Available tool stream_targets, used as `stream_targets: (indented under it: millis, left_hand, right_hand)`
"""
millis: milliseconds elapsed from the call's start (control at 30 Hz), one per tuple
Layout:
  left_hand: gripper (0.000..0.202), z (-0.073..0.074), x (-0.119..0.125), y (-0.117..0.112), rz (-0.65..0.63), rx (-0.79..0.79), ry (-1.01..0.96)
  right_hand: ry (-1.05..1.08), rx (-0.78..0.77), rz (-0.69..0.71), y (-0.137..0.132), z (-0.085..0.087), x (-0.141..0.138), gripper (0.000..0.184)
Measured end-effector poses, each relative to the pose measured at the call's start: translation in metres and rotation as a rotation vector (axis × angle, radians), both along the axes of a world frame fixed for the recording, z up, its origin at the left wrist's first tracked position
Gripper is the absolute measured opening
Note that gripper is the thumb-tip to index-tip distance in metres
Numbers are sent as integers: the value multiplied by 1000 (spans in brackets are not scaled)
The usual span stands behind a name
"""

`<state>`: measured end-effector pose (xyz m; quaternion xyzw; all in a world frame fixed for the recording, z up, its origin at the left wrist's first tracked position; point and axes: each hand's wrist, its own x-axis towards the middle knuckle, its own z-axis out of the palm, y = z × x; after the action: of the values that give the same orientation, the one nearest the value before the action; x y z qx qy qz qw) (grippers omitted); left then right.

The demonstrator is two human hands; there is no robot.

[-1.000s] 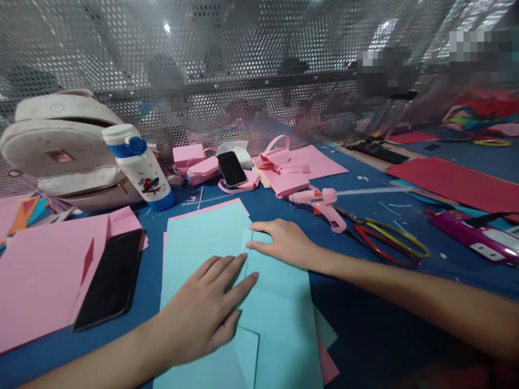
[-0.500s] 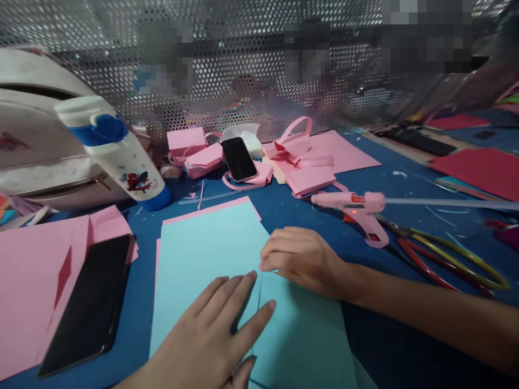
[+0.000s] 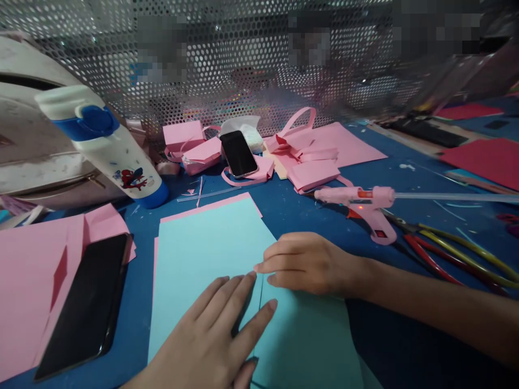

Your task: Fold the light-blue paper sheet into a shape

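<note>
The left hand [image 3: 213,330] is resting open on blue paper [image 3: 203,237]; beside its fingertips, the right hand [image 3: 305,263] is touching the paper, curled, grip indeterminable.

The left hand [image 3: 214,329] lies palm down at the near centre, three fingers close together and pointing far right, the index finger [image 3: 255,327] spread away from them, the thumb [image 3: 245,373] nearest. The right hand [image 3: 304,262] bends its fingers leftward, their tips just beside the left hand's middle fingertip. The bare right forearm [image 3: 433,308] slants in from the right.
</note>
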<state>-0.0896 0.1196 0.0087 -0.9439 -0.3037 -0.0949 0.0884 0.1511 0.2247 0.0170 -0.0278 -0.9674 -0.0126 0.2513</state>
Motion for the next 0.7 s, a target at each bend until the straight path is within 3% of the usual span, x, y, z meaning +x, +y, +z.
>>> stream_targets:
  millis: [233,700]
  left_hand:
    - [55,3,-1,-1,3,-28,9]
    - [64,14,4,0,-4,-134,41]
  right_hand:
    - [-16,-146,3,3,-3,1,26]
    - [-103,-187,44,6,1,1,28]
